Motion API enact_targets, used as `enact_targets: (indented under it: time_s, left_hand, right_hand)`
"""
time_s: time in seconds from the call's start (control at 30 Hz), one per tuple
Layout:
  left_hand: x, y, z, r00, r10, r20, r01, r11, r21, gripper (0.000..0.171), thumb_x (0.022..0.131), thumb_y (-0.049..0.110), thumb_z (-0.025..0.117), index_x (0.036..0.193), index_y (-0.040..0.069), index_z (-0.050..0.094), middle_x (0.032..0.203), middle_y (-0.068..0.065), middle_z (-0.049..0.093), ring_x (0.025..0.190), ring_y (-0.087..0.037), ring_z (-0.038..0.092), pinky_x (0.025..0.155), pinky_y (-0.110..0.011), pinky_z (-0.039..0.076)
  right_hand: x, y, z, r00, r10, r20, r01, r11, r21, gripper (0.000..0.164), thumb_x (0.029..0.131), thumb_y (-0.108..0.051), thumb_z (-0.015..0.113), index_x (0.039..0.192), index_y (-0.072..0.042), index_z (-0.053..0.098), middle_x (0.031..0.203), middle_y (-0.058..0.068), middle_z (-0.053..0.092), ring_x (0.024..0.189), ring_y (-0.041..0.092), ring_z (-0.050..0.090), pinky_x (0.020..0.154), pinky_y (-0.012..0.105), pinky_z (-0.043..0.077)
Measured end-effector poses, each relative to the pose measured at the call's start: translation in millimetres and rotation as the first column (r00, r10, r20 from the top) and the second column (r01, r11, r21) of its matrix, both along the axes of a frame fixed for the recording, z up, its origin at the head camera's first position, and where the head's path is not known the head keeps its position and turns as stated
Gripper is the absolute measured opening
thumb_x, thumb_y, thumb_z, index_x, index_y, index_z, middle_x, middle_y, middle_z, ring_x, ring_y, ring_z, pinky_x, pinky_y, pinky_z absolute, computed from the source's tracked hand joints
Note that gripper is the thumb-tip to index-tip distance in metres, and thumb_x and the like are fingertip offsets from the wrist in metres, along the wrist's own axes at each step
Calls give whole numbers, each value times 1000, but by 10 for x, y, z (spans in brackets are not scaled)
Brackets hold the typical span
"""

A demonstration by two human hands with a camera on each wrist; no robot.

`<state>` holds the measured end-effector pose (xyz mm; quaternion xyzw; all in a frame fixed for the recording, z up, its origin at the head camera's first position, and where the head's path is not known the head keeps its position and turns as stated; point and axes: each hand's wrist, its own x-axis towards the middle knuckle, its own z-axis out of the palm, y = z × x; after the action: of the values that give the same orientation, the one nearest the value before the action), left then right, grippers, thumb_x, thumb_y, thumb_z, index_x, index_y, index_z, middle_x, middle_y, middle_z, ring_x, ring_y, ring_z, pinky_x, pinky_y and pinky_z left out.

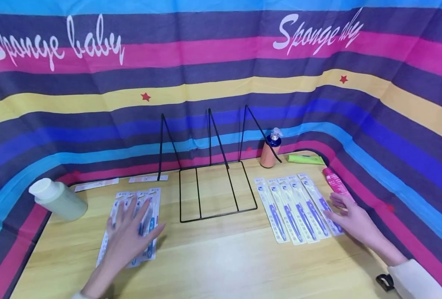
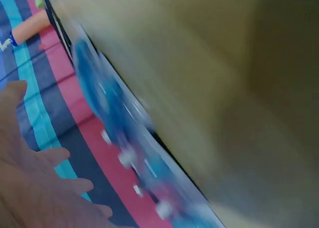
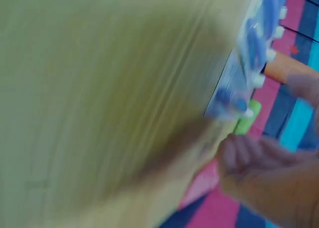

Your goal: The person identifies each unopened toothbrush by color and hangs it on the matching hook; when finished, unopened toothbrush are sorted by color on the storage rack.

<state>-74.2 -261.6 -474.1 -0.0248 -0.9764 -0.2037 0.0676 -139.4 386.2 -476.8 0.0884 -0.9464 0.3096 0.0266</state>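
With the left hand (image 1: 125,238) spread over the blue toothbrush packs (image 1: 154,209) left of the wire rack (image 1: 219,214) and the right hand (image 1: 352,216) relaxed, pinching nothing visible, beside the purple toothbrush packs (image 1: 297,209) to the rack's right, a light, flat touch should best keep both rows from shifting.

On the table (image 1: 221,257), a wire rack (image 1: 227,167) stands between the left toothbrush packs (image 1: 151,224), beneath the left hand (image 1: 129,236), and the right toothbrush packs (image 1: 295,211). A bottle (image 1: 62,201) is at far left; two strips (image 1: 96,184) lie along the back edge. Behind the right packs are a pump bottle (image 1: 268,155) and, right of it, a tube (image 1: 305,159); another tube (image 1: 336,181) lies beyond the right hand (image 1: 355,220).
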Motion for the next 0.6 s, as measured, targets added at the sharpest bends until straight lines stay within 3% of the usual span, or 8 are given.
enact_targets:
  time_s: [0.1, 0.17, 0.4, 0.6]
  left_hand:
    - [-172, 211, -16, 1000, -27, -1, 27, 999, 42, 99, 98, 68, 69, 173, 16, 33, 178, -27, 16, 161, -59, -2, 114, -89, -1]
    - [-277, 341, -32, 999, -42, 15, 41, 998, 40, 99, 97, 71, 68, 173, 15, 34, 177, -27, 16, 161, -59, -2, 115, -87, -2]
    - [-520, 597, -52, 992, -72, 105, 72, 997, 6, 98, 95, 71, 70, 169, 13, 43, 177, -28, 19, 160, -61, -1, 116, -86, -6]
    - [-608, 637, -54, 983, -93, 160, 97, 995, -14, 89, 99, 67, 69, 167, 14, 47, 175, -29, 22, 159, -62, -2, 117, -85, -7]
  right_hand:
    - [-69, 1, 2, 996, -69, 53, 71, 997, -29, 62, 102, -24, 80, 143, 15, 56, 134, 37, 66, 121, 54, 67, 89, 22, 55]
    - [-110, 20, 9, 991, -108, 80, 110, 994, -17, 59, 102, -26, 81, 139, 15, 59, 128, 34, 70, 116, 51, 70, 80, 12, 47]
    - [-221, 95, 98, 974, -157, 165, 151, 987, 52, 58, 100, -33, 82, 129, 15, 68, 117, 28, 75, 103, 39, 72, 75, 28, 51]
    - [-291, 142, 142, 931, -161, 326, 198, 977, -83, 60, 101, -25, 80, 136, 20, 60, 108, 21, 75, 85, 17, 67, 67, 27, 54]
